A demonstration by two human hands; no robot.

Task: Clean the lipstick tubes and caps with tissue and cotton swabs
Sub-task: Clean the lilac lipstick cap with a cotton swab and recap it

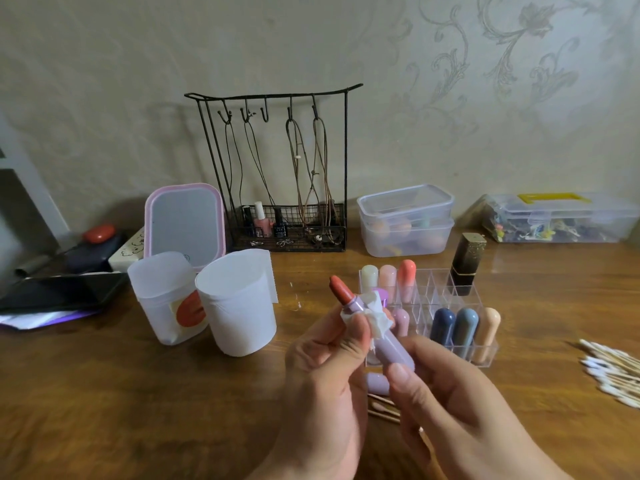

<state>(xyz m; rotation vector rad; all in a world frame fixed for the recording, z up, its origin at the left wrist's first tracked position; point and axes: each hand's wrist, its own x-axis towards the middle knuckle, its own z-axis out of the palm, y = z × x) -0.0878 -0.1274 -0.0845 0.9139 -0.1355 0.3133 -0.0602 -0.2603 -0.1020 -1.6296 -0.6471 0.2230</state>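
Both hands wrap crumpled tissue round smooth lilac tube.

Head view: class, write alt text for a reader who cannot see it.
Two hands hold an open lilac lipstick over a wooden table; the left hand pinches tissue round its neck, the right hand grips its base. Behind stands a clear organizer of lipsticks.

hands 2 | capped lipsticks in organizer, right of centre 7 | nail polish bottles in rack, centre 3 | tissue rolls, left of centre 2
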